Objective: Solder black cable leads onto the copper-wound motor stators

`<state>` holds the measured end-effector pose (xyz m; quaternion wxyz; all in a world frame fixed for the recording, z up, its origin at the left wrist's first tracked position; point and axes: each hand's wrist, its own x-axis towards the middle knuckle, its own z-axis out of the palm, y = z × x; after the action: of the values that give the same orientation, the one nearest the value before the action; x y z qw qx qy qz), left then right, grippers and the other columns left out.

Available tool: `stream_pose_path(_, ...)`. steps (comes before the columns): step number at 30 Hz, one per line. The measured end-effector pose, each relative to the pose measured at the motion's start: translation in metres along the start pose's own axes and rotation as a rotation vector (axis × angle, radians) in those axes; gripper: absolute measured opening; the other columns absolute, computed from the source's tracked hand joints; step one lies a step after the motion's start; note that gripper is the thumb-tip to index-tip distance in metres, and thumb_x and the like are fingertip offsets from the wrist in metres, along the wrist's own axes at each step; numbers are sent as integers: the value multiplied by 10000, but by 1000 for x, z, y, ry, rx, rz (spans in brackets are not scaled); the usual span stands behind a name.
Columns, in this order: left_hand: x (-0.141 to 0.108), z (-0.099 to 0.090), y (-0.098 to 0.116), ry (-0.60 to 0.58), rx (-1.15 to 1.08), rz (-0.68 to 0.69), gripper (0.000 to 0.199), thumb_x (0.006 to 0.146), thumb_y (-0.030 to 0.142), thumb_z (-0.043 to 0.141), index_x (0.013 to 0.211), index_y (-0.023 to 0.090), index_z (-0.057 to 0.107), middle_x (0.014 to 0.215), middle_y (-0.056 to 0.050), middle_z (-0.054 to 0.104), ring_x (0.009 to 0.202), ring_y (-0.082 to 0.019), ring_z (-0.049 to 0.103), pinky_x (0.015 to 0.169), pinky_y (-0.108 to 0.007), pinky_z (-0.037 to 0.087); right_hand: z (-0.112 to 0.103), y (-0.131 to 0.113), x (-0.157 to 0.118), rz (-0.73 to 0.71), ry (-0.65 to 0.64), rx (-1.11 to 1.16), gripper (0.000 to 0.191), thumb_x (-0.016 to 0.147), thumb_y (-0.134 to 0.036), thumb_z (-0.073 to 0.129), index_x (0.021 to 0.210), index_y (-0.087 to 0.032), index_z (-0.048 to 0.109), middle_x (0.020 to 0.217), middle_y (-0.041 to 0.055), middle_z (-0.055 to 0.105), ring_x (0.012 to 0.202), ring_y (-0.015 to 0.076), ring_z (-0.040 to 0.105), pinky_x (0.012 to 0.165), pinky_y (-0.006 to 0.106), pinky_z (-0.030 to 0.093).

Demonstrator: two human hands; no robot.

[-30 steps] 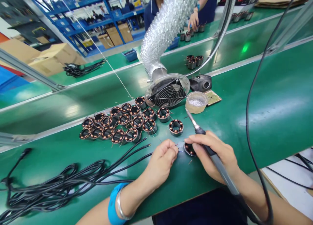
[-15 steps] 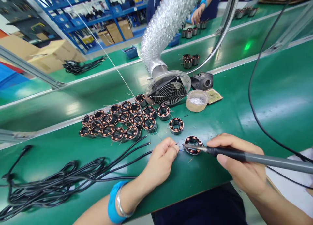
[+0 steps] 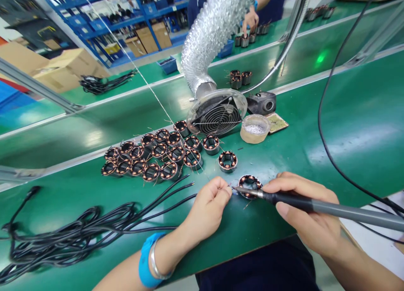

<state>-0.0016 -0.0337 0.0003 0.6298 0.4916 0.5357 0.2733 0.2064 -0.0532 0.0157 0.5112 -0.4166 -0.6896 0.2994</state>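
Observation:
My right hand (image 3: 311,211) is closed around a soldering iron (image 3: 315,204). The iron's metal tip passes over a copper-wound motor stator (image 3: 249,186) and ends close to the fingertips of my left hand (image 3: 210,204). That hand is pinched on thin wires (image 3: 233,189) by the stator's left side; their exact ends are too small to make out. A thin pale strand (image 3: 154,97), like solder wire, slants down from above to the left fingers. Black cable (image 3: 179,201) runs up to the left hand and passes out of sight under it.
Many wound stators (image 3: 168,169) stand grouped at the left. Coiled black cables (image 3: 94,236) lie in front of them. A fume fan (image 3: 217,116) on a silver duct (image 3: 202,42) stands behind, beside a round tub (image 3: 255,129). Across the bench, a co-worker's hand (image 3: 251,20) touches other stators.
The soldering iron's tip has shifted left, nearer my left fingertips. My left hand has hardly moved. The co-worker's hand has come down onto the far stators.

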Motion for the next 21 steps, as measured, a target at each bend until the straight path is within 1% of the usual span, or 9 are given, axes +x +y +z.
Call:
stream_pose_path(5, 0, 0, 0, -6, 12, 1, 258, 870, 385, 487, 711, 200, 403, 577, 88, 315, 477, -65, 215, 467, -213, 182, 2, -11, 5, -64, -30, -37, 162, 824, -117, 535, 903, -165, 668, 674, 3, 601, 552, 104, 521, 494, 240, 418)
stream_pose_path(10, 0, 1, 1, -10, 14, -6, 254, 866, 388, 487, 715, 198, 412, 577, 89, 313, 471, -62, 204, 466, -218, 180, 4, -17, 2, -161, -32, -68, 202, 798, -88, 529, 934, -136, 671, 657, 30, 597, 543, 122, 495, 501, 277, 417)
stream_pose_path(12, 0, 1, 1, -13, 17, -2, 259, 865, 393, 489, 713, 198, 410, 578, 89, 315, 472, -62, 205, 468, -220, 180, 4, -18, 0, -160, -25, -65, 216, 796, -83, 529, 950, -137, 671, 661, 34, 595, 540, 127, 494, 494, 284, 413)
stream_pose_path(15, 1, 0, 1, -15, 25, 6, 266, 866, 399, 488, 710, 199, 406, 577, 87, 320, 471, -62, 211, 471, -223, 180, 3, -18, -1, -159, 28, -34, 230, 793, -85, 533, 970, -148, 666, 679, 33, 602, 542, 129, 502, 484, 286, 407)
stream_pose_path(21, 0, 0, -1, -9, 40, 10, 260, 870, 395, 481, 715, 199, 409, 575, 86, 319, 471, -63, 213, 473, -224, 182, 0, -17, 0, -163, 30, -43, 241, 794, -75, 528, 980, -151, 660, 677, 27, 603, 548, 127, 507, 484, 285, 411)
